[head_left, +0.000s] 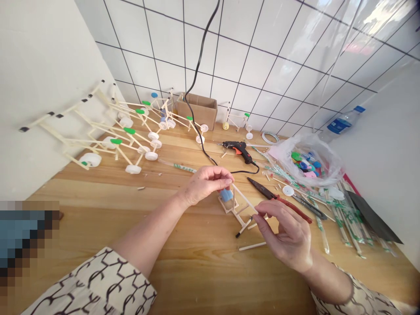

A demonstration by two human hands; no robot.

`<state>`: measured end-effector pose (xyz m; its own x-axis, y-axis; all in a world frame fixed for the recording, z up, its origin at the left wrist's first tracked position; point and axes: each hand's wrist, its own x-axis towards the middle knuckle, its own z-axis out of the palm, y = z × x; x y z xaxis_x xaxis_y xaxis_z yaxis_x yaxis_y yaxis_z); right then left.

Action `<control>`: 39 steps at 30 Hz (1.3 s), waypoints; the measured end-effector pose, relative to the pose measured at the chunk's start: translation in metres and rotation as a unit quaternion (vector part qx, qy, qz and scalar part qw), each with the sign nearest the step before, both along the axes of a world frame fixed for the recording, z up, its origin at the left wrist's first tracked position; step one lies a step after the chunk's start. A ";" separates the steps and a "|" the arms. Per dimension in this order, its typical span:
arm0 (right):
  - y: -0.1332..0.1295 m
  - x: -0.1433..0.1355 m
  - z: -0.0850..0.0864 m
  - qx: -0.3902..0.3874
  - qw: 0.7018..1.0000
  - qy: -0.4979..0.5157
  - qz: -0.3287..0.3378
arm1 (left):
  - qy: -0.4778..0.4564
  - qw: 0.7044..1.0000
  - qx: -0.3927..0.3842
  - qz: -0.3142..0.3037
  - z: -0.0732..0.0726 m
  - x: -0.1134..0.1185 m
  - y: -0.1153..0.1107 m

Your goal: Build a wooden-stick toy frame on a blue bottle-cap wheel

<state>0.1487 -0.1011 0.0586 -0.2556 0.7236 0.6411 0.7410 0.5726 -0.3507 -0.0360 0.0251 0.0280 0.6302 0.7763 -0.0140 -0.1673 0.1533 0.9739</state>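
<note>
A thin white stick [243,197] slants between my two hands, above the table. My left hand [209,183] pinches its far end with thumb and fingertips. The near end is gripped between the thumb and fingers of my right hand [287,234]. Just beneath lies a small frame of pale sticks [242,219], partly hidden by my right hand. It has a blue piece [226,195] at its far end and a crossbar with a black tip [238,235]. Whether the held stick touches the frame, I cannot tell. A loose stick [252,246] rests nearer to me.
Several stick tricycle models [114,141] stand at the left and back. A black glue gun [238,148] with its cord lies behind my hands, pliers [277,197] to the right. Further right are a bag of coloured caps [328,175], wrapped sticks [344,223] and a bottle [343,124].
</note>
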 end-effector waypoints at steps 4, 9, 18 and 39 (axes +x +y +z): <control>-0.001 0.000 0.000 0.001 1.000 0.006 0.004 | 0.004 1.000 0.011 0.004 -0.001 0.000 0.001; -0.001 0.003 0.000 -0.009 1.000 0.007 0.007 | -0.002 1.000 0.005 0.006 -0.002 0.001 0.001; -0.004 0.012 0.002 0.011 1.000 -0.001 -0.008 | -0.005 1.000 0.000 0.013 -0.002 0.002 -0.001; -0.001 0.010 -0.006 -0.014 1.000 -0.003 -0.012 | 0.002 1.000 0.029 0.008 -0.003 0.002 -0.001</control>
<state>0.1591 -0.1017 0.0529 -0.2411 0.7477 0.6187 0.7563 0.5443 -0.3631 -0.0337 0.0243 0.0248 0.6176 0.7860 0.0281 -0.1648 0.0943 0.9818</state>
